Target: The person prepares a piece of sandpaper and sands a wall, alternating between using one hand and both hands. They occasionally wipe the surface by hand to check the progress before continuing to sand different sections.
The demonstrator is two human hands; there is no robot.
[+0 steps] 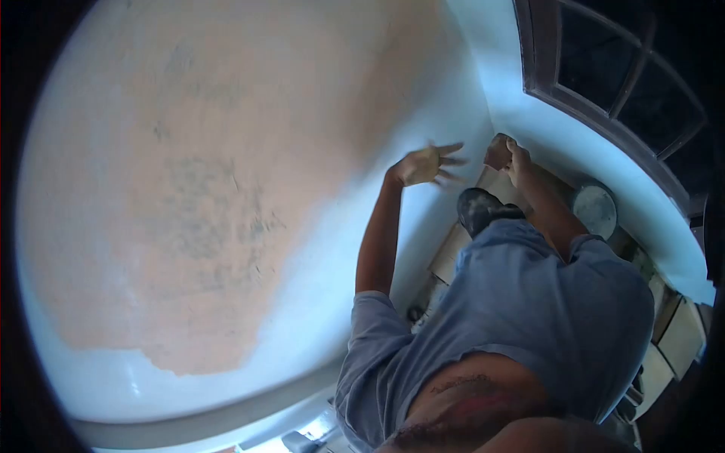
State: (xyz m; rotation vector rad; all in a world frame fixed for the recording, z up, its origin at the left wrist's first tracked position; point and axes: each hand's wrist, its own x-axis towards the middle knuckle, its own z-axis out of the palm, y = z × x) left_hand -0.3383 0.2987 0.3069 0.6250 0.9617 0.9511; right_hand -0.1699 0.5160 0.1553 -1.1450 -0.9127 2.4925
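My left hand (427,164) is raised with its fingers spread, close to the wall (302,113). It holds nothing, and its fingertips are slightly blurred. In my right hand (519,160) is a small reddish-brown flat piece that looks like sandpaper (498,152), gripped between thumb and fingers near the wall corner. A large pinkish-beige patch with grey scuffs and scratches covers much of the wall, with whiter paint around it.
A dark shoe (481,210) stands on the floor below my hands. A round bucket (595,210) with a pale surface sits by the right wall. Above it is a dark-framed window (604,113). Tiles or boards (683,337) lie at the lower right.
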